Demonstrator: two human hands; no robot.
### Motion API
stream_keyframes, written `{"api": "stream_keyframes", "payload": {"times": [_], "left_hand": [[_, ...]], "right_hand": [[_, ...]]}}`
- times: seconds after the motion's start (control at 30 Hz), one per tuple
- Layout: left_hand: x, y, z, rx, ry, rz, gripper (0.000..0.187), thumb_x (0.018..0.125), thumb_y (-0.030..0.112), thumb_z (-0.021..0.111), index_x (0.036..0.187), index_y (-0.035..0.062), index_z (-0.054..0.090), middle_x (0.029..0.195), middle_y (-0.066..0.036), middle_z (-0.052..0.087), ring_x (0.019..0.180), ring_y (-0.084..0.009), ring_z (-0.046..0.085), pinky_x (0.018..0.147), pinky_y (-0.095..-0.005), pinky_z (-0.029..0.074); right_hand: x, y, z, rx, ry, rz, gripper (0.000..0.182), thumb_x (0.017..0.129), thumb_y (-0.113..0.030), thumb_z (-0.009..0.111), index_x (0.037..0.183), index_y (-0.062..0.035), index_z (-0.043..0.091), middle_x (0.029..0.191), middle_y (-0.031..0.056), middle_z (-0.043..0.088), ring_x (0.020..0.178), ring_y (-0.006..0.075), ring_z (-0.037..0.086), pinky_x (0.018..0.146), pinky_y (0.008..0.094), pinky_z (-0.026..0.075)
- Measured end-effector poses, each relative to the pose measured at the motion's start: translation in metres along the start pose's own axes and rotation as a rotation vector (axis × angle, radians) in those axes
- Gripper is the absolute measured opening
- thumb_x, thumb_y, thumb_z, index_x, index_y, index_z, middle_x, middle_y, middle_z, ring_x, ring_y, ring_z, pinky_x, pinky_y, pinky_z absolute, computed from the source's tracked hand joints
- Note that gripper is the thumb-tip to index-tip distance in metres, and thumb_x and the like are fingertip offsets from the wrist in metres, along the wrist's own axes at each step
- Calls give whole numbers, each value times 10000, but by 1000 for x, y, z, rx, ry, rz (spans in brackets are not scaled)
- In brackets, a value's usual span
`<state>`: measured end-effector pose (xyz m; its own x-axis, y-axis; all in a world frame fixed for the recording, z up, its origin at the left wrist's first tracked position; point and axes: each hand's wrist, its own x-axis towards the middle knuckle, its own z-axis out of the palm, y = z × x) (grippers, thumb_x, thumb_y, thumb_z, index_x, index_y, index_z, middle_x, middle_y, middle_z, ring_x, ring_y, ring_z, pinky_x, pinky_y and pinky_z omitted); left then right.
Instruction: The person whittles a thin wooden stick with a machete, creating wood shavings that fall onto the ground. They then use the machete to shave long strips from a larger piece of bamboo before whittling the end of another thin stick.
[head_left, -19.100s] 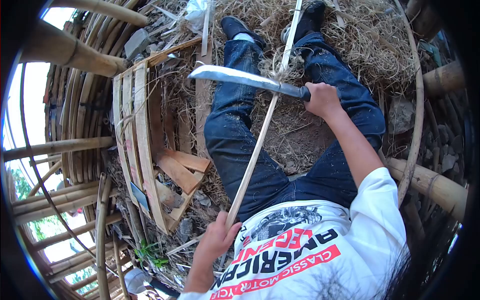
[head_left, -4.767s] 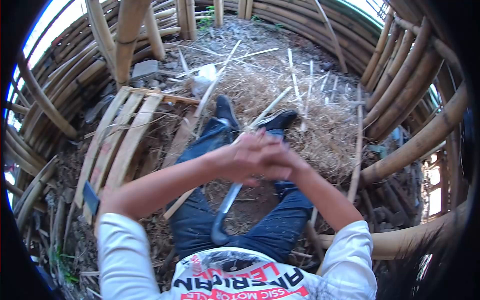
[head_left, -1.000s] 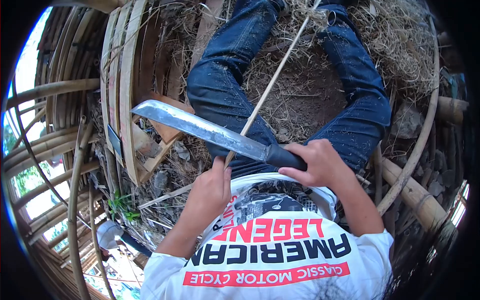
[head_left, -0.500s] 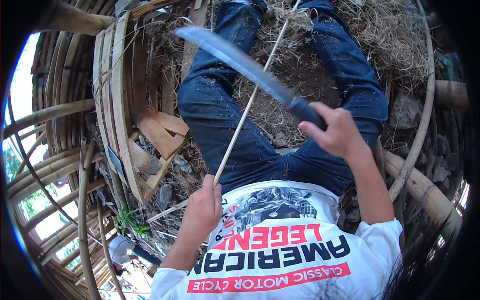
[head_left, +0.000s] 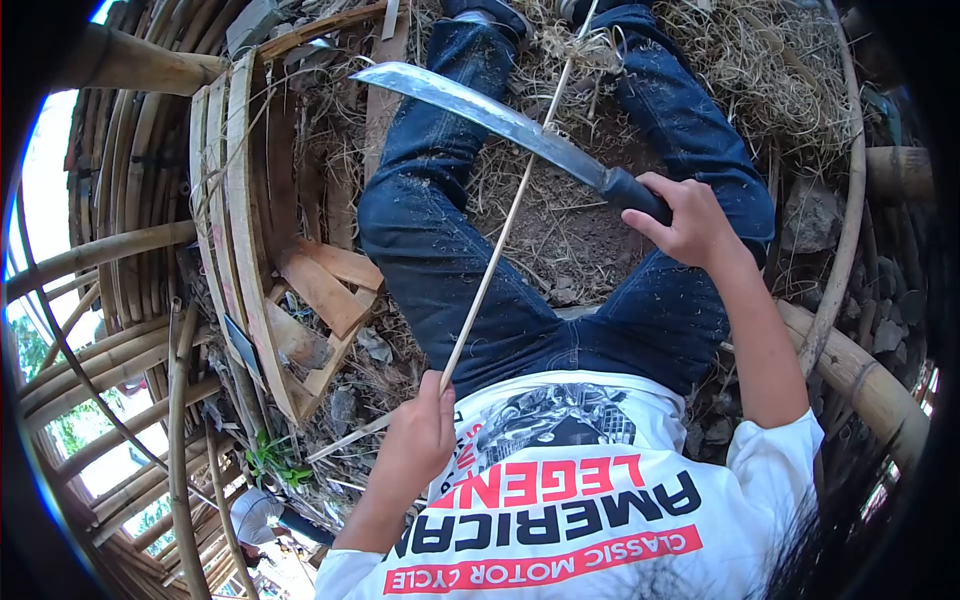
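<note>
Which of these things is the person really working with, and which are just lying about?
In use:
- left hand, gripping the thin bamboo strip
- right hand, gripping the machete, blade across the strip

Lying about:
- wooden frame of slats
- loose wood blocks
- shavings heap
- thick bamboo poles

bare dirt (head_left: 580, 225) open between legs (head_left: 440, 230), bamboo poles (head_left: 120, 250) crowding both sides

An outdoor bamboo-working yard, open to daylight. Thick bamboo poles (head_left: 110, 250) are stacked and leaning all around, split bamboo slats (head_left: 235, 220) and cut offcuts (head_left: 325, 290) lie on the bare earth ground (head_left: 565, 235), and heaps of dry shavings (head_left: 760, 70) cover much of it.
</note>
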<state>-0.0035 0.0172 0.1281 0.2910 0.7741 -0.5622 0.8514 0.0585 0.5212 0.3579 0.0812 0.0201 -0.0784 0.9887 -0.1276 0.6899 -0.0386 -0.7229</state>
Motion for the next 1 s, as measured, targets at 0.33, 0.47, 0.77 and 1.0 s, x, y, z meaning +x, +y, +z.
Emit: {"api": "stream_keyframes", "payload": {"times": [0.33, 0.47, 0.77, 1.0], "left_hand": [[9, 0, 4, 51, -2, 0, 103, 986, 109, 457, 994, 7, 443, 687, -293, 569, 676, -497, 574, 565, -547, 414], [1, -4, -1, 47, -11, -37, 105, 986, 111, 462, 986, 8, 442, 675, -290, 565, 668, -495, 572, 556, -544, 410], [-2, -6, 0, 42, -3, 8, 112, 992, 121, 453, 975, 11, 443, 666, -293, 561, 664, -498, 568, 551, -547, 407], [8, 3, 2, 70, -7, -29, 114, 996, 125, 447, 977, 12, 442, 681, -291, 568, 678, -501, 567, 559, -557, 401]], "right_hand": [[-38, -60, 48, -43, -208, -349, 412, 835, -519, 654, 922, -116, 672, 560, 123, 608, 525, 315, 636, 539, 402, 514], [-27, -47, 41, 10, -222, -340, 406, 825, -526, 658, 906, -128, 680, 574, 113, 617, 543, 316, 638, 555, 403, 517], [5, 12, -7, -42, 22, -15, 402, 842, -431, 681, 986, -56, 671, 671, 158, 651, 649, 338, 669, 598, 401, 513], [-18, -41, 31, -2, -71, -172, 382, 831, -483, 674, 914, -112, 638, 591, 143, 615, 552, 326, 647, 539, 418, 513]]}}
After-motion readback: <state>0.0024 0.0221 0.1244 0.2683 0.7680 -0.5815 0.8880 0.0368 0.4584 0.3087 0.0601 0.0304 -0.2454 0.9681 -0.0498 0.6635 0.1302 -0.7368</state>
